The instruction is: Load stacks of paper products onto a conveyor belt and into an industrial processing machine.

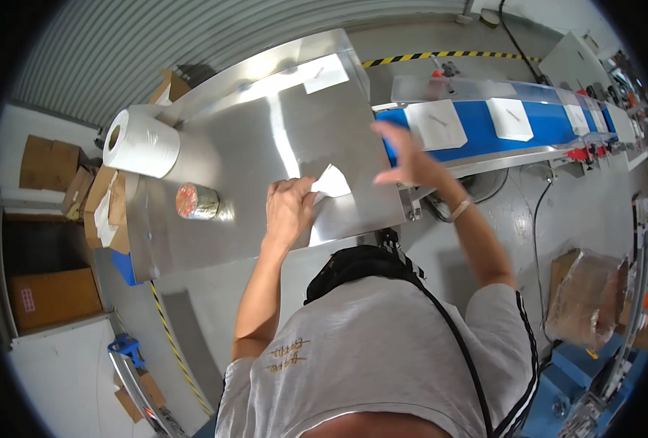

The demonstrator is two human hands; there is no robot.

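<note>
My left hand (pixel 291 208) is above the near part of the steel table, its fingers closed on a white paper-like piece (pixel 332 182). The piece narrows where I pinch it and fans out to the right. My right hand (pixel 410 162) is raised at the table's right edge, thumb and fingers spread, with nothing between them. Just beyond it, a white square packet (pixel 438 124) with a dark printed mark lies flat on the blue conveyor belt (pixel 477 152). Another white packet (pixel 511 119) follows to the right, with more white pieces farther along.
A large white roll (pixel 141 143) and a shiny cylinder with a reddish end (pixel 196 201) stand on the steel table (pixel 243 153), toward the left. A white sheet (pixel 327 74) is at its far edge. Cardboard boxes (pixel 49 162) are at left; a clear-wrapped carton (pixel 587 298) is at right.
</note>
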